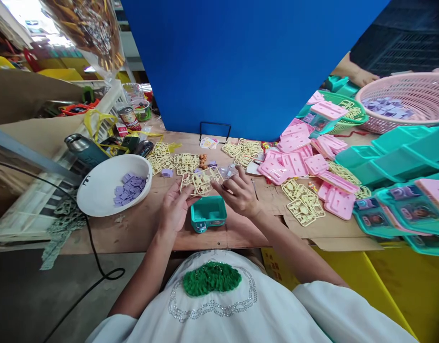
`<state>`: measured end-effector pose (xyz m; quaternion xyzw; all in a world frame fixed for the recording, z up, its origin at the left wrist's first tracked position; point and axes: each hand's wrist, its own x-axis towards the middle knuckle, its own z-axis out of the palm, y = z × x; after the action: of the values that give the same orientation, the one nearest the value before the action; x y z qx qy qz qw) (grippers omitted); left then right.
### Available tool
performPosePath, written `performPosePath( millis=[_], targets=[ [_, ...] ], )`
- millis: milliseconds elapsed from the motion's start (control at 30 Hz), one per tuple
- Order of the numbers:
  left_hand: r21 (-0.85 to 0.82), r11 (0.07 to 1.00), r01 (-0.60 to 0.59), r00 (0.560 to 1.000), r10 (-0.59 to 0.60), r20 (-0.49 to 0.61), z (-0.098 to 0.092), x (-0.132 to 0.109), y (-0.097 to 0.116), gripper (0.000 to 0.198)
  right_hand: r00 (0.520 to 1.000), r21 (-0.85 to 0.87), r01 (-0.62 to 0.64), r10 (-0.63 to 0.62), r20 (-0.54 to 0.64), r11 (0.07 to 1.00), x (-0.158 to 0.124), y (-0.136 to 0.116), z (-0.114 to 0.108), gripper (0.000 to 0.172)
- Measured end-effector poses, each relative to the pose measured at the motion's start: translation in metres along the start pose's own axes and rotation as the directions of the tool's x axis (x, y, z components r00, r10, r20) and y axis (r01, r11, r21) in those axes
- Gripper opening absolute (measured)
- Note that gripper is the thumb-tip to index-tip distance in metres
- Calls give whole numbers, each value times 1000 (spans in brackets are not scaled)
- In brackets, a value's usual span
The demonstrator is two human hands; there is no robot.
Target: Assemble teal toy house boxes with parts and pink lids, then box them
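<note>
Both hands hold one yellow plastic parts frame (202, 181) just above the wooden table (140, 228). My left hand (174, 206) grips its left edge with curled fingers. My right hand (239, 193) pinches its right side. A small teal box (208, 213) stands open on the table directly below the frame, between my wrists. Several more yellow frames (176, 162) lie flat behind it.
A white bowl (104, 182) with purple pieces (129, 188) sits at left, beside a bottle and a white crate. Pink plates (294, 162), yellow frames (303, 202) and teal boxes (394, 157) crowd the right. A pink basket (405, 102) stands far right. A blue board (248, 62) closes the back.
</note>
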<state>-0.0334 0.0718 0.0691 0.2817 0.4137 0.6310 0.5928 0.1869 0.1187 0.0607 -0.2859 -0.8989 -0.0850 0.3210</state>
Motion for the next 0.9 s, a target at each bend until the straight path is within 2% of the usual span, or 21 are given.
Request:
performPosePath(
  millis=[67, 167, 267, 333, 400, 467, 533, 633, 733, 833, 900],
  targets=[
    [11, 1000, -29, 999, 29, -20, 1, -1, 2, 59, 999, 39, -5, 7, -49, 999, -1, -3, 3, 47],
    [1, 999, -51, 998, 51, -46, -2, -1, 3, 62, 977, 210, -25, 69, -202, 977, -1, -8, 6, 54],
    [-5, 999, -52, 997, 51, -59, -5, -2, 3, 59, 926, 428, -142, 273, -261, 892, 1, -11, 8, 48],
    [-4, 999, -38, 998, 37, -46, -3, -2, 2, 58, 879, 590, -274, 447, -166, 759, 2, -12, 11, 38],
    [0, 1000, -21, 999, 21, -33, 1, -3, 0, 58, 840, 738, -398, 540, 55, 545, 4, -13, 17, 46],
    [9, 1000, -26, 999, 26, -36, 4, -4, -3, 57, 806, 789, -499, 527, 270, 359, 6, -14, 24, 61],
    [13, 998, -54, 997, 55, -50, 3, -3, -8, 55, 776, 785, -552, 517, 361, 280, 9, -12, 28, 63],
    [-5, 995, -95, 993, 94, -71, -8, -1, -11, 52, 743, 808, -544, 576, 341, 225, 18, 3, 29, 55],
    [-41, 993, -114, 990, 111, -83, -24, 1, -9, 49, 684, 833, -529, 664, 302, 166, 33, 36, 26, 50],
    [-60, 992, -115, 990, 109, -90, -38, 1, -7, 47, 609, 826, -540, 753, 250, 162, 46, 74, 28, 51],
    [-72, 993, -90, 991, 82, -104, -43, 2, -8, 48, 580, 808, -561, 782, 227, 182, 49, 93, 33, 53]
  ],
)
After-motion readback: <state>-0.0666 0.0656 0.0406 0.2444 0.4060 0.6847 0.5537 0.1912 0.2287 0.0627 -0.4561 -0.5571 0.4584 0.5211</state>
